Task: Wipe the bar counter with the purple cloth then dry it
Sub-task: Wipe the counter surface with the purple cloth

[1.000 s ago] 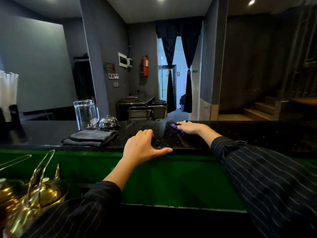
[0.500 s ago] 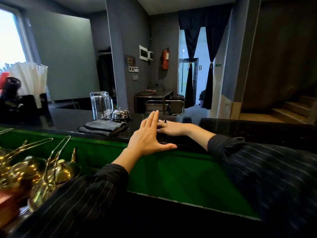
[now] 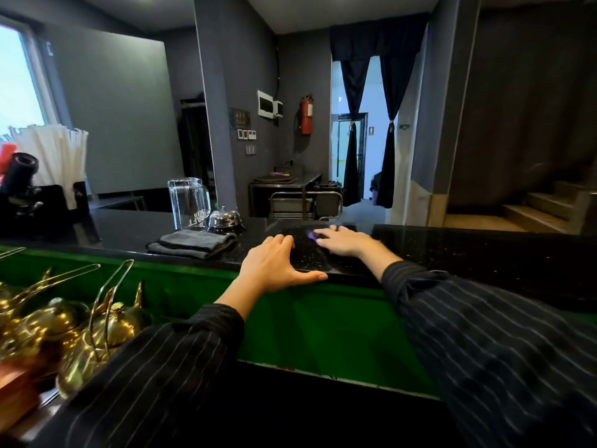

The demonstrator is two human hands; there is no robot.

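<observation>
The black speckled bar counter runs across the view above a green front panel. My right hand lies flat on the counter top, pressing down the purple cloth, of which only a small corner shows past my fingers. My left hand rests on the counter's near edge, fingers on top and thumb along the rim, holding nothing. A folded grey cloth lies on the counter to the left of my hands.
A glass mug and a chrome call bell stand behind the grey cloth. White straws and dark bar gear sit at far left. Brass pots with long handles crowd the lower shelf at left.
My left hand, lifted with fingers raised half a second ago, has come back down flat on the counter edge. My right hand with the purple cloth has slid slightly right. The view turned left.
</observation>
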